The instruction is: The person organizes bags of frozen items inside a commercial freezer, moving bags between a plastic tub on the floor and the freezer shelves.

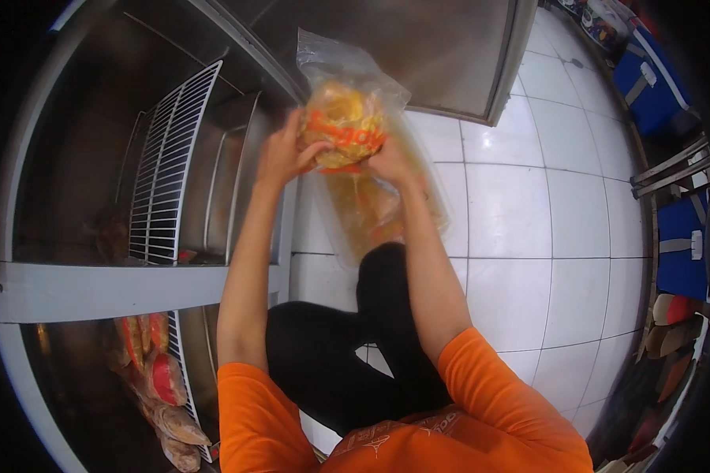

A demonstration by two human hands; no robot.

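Between my two hands is a clear plastic bag [346, 121] with orange print and yellow food inside. My left hand [290, 151] grips its left side, the thumb lying across the front. At the lower right my right hand [387, 162] holds the bag, its fingertips partly hidden. The bag's loose, see-through top [346, 56] stands up at the far side. Below it a long translucent plastic tub [337, 230] rests on the floor in front of my knees. More yellow bagged contents [361, 204] lie in the tub, blurred and partly covered by my right forearm.
On the left stands an open refrigerator cabinet with a white wire shelf [168, 171] and a grey centre post [106, 290]. Packed food bags [165, 378] lie on its lower shelf. The open door [426, 59] is ahead. Blue boxes [683, 254] line the white tiled floor [506, 207] at right.
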